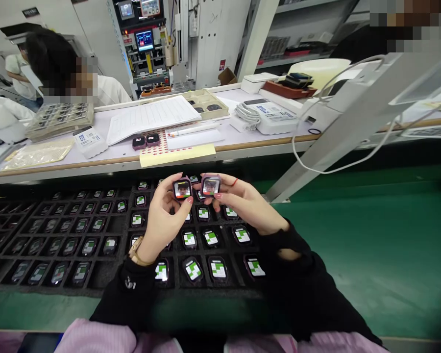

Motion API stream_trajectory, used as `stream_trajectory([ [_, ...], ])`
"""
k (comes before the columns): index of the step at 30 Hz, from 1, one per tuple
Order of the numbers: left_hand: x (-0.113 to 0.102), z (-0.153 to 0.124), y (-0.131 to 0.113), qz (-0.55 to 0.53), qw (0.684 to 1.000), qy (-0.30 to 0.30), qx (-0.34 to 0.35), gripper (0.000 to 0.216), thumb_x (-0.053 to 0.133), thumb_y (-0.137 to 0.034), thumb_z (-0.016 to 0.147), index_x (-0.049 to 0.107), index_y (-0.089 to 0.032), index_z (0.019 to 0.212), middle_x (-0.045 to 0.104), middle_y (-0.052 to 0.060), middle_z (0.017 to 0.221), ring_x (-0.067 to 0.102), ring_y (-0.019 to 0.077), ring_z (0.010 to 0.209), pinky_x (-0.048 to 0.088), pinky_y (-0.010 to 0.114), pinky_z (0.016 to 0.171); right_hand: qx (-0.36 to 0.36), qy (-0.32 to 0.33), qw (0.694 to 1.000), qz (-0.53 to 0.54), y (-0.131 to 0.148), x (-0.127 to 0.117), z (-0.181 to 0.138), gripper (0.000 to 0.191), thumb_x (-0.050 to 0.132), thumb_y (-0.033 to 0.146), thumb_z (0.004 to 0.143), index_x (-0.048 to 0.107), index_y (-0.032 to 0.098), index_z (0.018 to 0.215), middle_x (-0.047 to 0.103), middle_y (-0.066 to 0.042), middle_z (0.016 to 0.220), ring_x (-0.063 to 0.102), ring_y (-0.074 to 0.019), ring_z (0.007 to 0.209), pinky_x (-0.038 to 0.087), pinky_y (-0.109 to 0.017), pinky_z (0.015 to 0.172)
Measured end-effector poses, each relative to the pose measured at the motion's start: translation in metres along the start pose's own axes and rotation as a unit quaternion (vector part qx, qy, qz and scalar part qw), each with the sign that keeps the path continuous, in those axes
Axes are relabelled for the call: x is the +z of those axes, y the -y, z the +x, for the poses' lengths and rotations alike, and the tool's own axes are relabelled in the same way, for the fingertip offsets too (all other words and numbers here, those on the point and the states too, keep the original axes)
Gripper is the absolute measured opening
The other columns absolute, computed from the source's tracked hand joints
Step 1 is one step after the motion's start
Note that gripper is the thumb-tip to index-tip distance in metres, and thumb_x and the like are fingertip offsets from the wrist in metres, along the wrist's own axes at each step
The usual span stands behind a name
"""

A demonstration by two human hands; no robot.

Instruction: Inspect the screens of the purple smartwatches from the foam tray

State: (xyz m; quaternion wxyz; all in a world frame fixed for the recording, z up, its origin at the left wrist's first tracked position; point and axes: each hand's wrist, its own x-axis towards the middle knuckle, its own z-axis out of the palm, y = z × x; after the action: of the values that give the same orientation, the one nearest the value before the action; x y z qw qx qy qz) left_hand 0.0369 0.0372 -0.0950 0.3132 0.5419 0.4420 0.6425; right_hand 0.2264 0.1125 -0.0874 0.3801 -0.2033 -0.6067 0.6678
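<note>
Pinching one watch body (183, 189) in the left hand (164, 221), another (210, 186) in the right hand (244, 203), risking a fingertip slip onto the tray (106, 235) below.

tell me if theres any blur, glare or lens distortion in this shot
Head view: the bench edge bows with wide-angle distortion; both held watch modules, in the left hand and the right hand, look sharp; the tray watch screens blur toward the left; ceiling light glares faintly off the white bracket; two patches are pixelated.
</note>
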Motion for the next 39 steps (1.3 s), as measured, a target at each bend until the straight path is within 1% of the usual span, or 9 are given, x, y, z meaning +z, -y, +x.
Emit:
stream_trajectory([
  [3, 0.002, 0.0, 0.007, 0.006, 1.0, -0.001, -0.004, 0.05, 0.079, -0.031, 0.086, 0.06, -0.022, 0.131, 0.064, 0.011, 0.123, 0.067, 0.0152, 0.096, 0.057, 0.018, 0.071, 0.005, 0.002, 1.0, 0.007, -0.007, 0.0, 0.004, 0.047, 0.076, 0.029, 0.087, 0.064, 0.02, 0.132, 0.071, -0.01, 0.117, 0.067, -0.0169, 0.084, 0.052, -0.025, 0.063],
  [9, 0.001, 0.002, 0.011, 0.008, 1.0, 0.0, -0.004, 0.054, 0.08, -0.036, 0.085, 0.058, -0.021, 0.132, 0.063, 0.012, 0.124, 0.068, 0.0184, 0.1, 0.059, 0.021, 0.071, 0.014, 0.007, 1.0, 0.005, -0.008, 0.002, 0.007, 0.045, 0.076, 0.029, 0.087, 0.066, 0.019, 0.13, 0.071, -0.008, 0.11, 0.066, -0.017, 0.082, 0.052, -0.026, 0.062],
  [13, 0.0, 0.002, 0.011, 0.012, 1.0, 0.007, -0.006, 0.054, 0.08, -0.037, 0.086, 0.058, -0.021, 0.133, 0.063, 0.012, 0.125, 0.068, 0.0191, 0.104, 0.059, 0.021, 0.073, 0.007, -0.001, 1.0, 0.013, -0.01, -0.001, 0.006, 0.045, 0.075, 0.027, 0.087, 0.067, 0.021, 0.131, 0.07, -0.008, 0.111, 0.067, -0.0161, 0.082, 0.052, -0.025, 0.062],
  [18, 0.0, 0.002, 0.013, 0.016, 1.0, 0.001, -0.007, 0.053, 0.08, -0.036, 0.086, 0.059, -0.022, 0.133, 0.063, 0.012, 0.126, 0.067, 0.0181, 0.101, 0.058, 0.021, 0.07, 0.015, -0.003, 1.0, 0.007, -0.011, 0.001, 0.006, 0.045, 0.076, 0.029, 0.086, 0.068, 0.02, 0.129, 0.071, -0.009, 0.113, 0.066, -0.0167, 0.081, 0.052, -0.026, 0.062],
  [23, 0.001, 0.001, 0.013, 0.014, 1.0, 0.002, -0.016, 0.054, 0.08, -0.035, 0.085, 0.059, -0.021, 0.132, 0.063, 0.011, 0.124, 0.067, 0.0177, 0.099, 0.058, 0.02, 0.07, 0.027, 0.001, 1.0, 0.008, -0.01, 0.001, 0.006, 0.048, 0.076, 0.03, 0.086, 0.066, 0.019, 0.132, 0.072, -0.007, 0.102, 0.066, -0.0157, 0.078, 0.052, -0.026, 0.064],
  [27, 0.002, 0.0, 0.015, 0.011, 1.0, 0.0, -0.022, 0.052, 0.08, -0.034, 0.085, 0.059, -0.021, 0.131, 0.062, 0.012, 0.127, 0.066, 0.0186, 0.103, 0.058, 0.021, 0.072, 0.03, -0.005, 1.0, 0.009, -0.014, -0.001, 0.004, 0.05, 0.078, 0.031, 0.086, 0.066, 0.02, 0.133, 0.072, -0.007, 0.107, 0.066, -0.0162, 0.08, 0.053, -0.027, 0.065],
  [30, 0.002, 0.002, 0.016, 0.014, 0.999, 0.004, -0.03, 0.053, 0.08, -0.035, 0.085, 0.059, -0.021, 0.131, 0.063, 0.012, 0.123, 0.067, 0.0191, 0.101, 0.058, 0.022, 0.071, 0.042, -0.014, 0.999, 0.007, -0.016, 0.0, 0.006, 0.051, 0.078, 0.035, 0.086, 0.066, 0.021, 0.133, 0.072, -0.008, 0.107, 0.067, -0.018, 0.082, 0.053, -0.028, 0.065],
  [35, 0.001, 0.01, 0.008, 0.011, 1.0, 0.001, -0.018, 0.057, 0.083, -0.038, 0.082, 0.058, -0.021, 0.129, 0.063, 0.012, 0.123, 0.067, 0.0188, 0.096, 0.058, 0.023, 0.07, 0.042, -0.04, 0.997, 0.048, -0.002, 0.004, 0.016, 0.047, 0.074, 0.051, 0.089, 0.07, 0.021, 0.124, 0.072, -0.01, 0.113, 0.067, -0.0173, 0.081, 0.052, -0.026, 0.061],
  [39, 0.0, 0.015, -0.006, 0.018, 1.0, -0.013, 0.022, 0.057, 0.086, -0.039, 0.079, 0.059, -0.023, 0.126, 0.064, 0.009, 0.117, 0.064, 0.0142, 0.084, 0.056, 0.021, 0.066, 0.006, -0.029, 0.999, 0.029, 0.018, 0.01, 0.021, 0.044, 0.075, 0.053, 0.089, 0.071, 0.02, 0.118, 0.073, -0.011, 0.114, 0.068, -0.0169, 0.08, 0.051, -0.026, 0.061],
])
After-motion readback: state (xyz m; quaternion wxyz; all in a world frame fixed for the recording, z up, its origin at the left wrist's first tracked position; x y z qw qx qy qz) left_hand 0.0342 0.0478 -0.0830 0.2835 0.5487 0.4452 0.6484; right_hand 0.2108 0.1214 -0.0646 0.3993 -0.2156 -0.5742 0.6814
